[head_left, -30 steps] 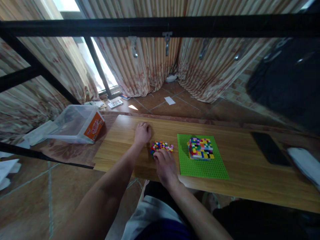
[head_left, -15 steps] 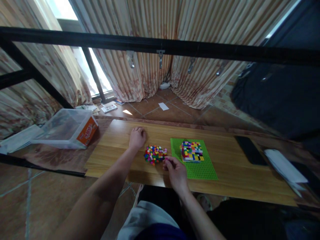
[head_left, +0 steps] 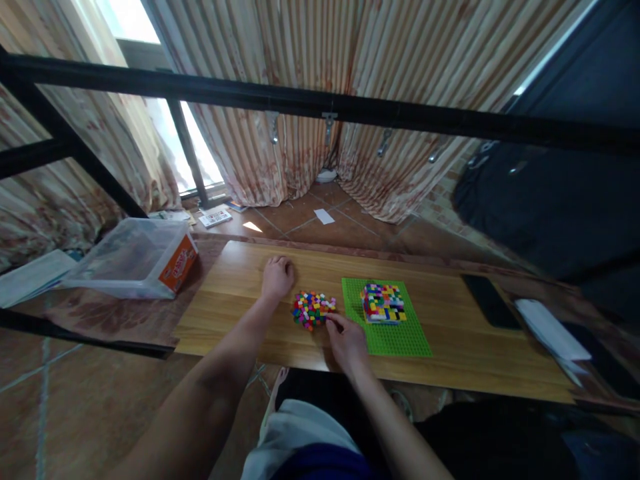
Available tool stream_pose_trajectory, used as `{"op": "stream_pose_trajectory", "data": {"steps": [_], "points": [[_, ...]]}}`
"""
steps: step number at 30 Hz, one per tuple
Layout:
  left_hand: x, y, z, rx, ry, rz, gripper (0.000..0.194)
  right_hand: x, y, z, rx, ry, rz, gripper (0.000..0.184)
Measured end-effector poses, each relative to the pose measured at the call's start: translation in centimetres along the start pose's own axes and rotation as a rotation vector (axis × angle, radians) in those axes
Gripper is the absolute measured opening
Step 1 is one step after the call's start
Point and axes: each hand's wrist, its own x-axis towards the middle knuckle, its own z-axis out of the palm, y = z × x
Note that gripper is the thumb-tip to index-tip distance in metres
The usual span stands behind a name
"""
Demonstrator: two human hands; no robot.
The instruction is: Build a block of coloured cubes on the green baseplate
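On the wooden table lies a loose pile of small multicoloured toy bricks. My right hand is at the pile's near right edge, thumb and fingertips pinched together on a small toy brick that is mostly hidden by the fingers. Resting on the tabletop behind and left of the pile, my left hand has its fingers curled in, and nothing shows in it. To the right of my right hand is a green studded baseplate. A block built of many coloured bricks stands on it.
A clear plastic box with an orange label stands left of the wooden table. Toward the right end lie a dark flat object and a white object. A black metal bar crosses in front of the curtains.
The camera view has tilted and shifted. My right hand went from over the pile to its near right edge, pinching a pink brick, then turned knuckles-up there. My left hand stays resting.
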Motion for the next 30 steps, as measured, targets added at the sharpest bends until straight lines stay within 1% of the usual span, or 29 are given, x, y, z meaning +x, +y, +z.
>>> {"op": "stream_pose_trajectory", "data": {"steps": [3,6,11,14,16,20,21,23,27,30], "points": [[0.0,-0.1,0.1,-0.007,0.006,-0.001,0.023,0.3,-0.3,0.2,-0.099,0.011,-0.038,0.026],[0.0,-0.2,0.3,-0.005,0.017,0.000,0.023,0.4,-0.2,0.4,-0.106,0.012,-0.042,0.027],[0.1,-0.2,0.3,0.023,0.005,-0.008,0.024,0.9,0.3,0.5,-0.049,0.003,-0.011,0.024],[0.2,-0.2,0.2,0.040,-0.009,-0.008,0.023,0.9,0.3,0.4,0.022,0.000,0.054,0.021],[0.2,-0.1,0.1,0.045,-0.007,-0.002,0.023,0.3,0.2,-0.1,0.093,0.000,0.100,0.019],[0.2,0.1,-0.1,0.063,0.001,0.021,0.024,-1.3,0.4,-2.4,0.241,-0.023,0.143,0.019],[0.2,0.1,-0.1,0.067,0.000,0.025,0.024,-1.6,0.5,-3.1,0.275,-0.019,0.143,0.021],[0.3,0.0,-0.1,0.071,-0.008,0.029,0.025,-1.9,0.7,-4.9,0.317,0.030,0.128,0.024],[0.5,-0.1,0.0,0.063,-0.018,0.021,0.025,-0.8,1.1,-8.4,0.278,0.169,0.046,0.028],[0.5,-0.1,0.1,0.056,-0.012,0.015,0.025,0.9,1.6,-10.2,0.191,0.198,0.011,0.032]]}}
